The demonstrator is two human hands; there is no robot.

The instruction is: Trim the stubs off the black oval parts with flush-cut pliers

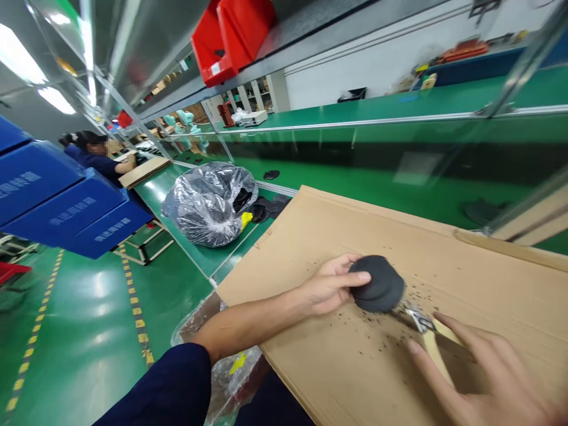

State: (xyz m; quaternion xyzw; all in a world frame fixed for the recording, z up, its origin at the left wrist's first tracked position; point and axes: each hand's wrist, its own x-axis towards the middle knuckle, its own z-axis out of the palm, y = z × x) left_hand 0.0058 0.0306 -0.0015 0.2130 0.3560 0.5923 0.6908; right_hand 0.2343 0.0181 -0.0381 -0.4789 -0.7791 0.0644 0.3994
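My left hand (331, 285) pinches a round black rubber disc (379, 285) between thumb and fingers, holding it above the cardboard sheet (284, 254). To its right, my right hand (483, 367) is wrapped around a pair of cutting pliers (437, 349) with pale yellow handles. The pliers' metal jaws point at the disc's lower right edge; blur hides whether they touch it. Small black scraps (377, 343) lie scattered on the cardboard below the disc.
Left of the cardboard, a clear plastic bag (204, 204) full of black pieces sits near more black discs (268, 207). Blue crates (71, 201) are stacked at far left, near a seated co-worker (95, 154). Red bins (233, 38) hang overhead from the shelf.
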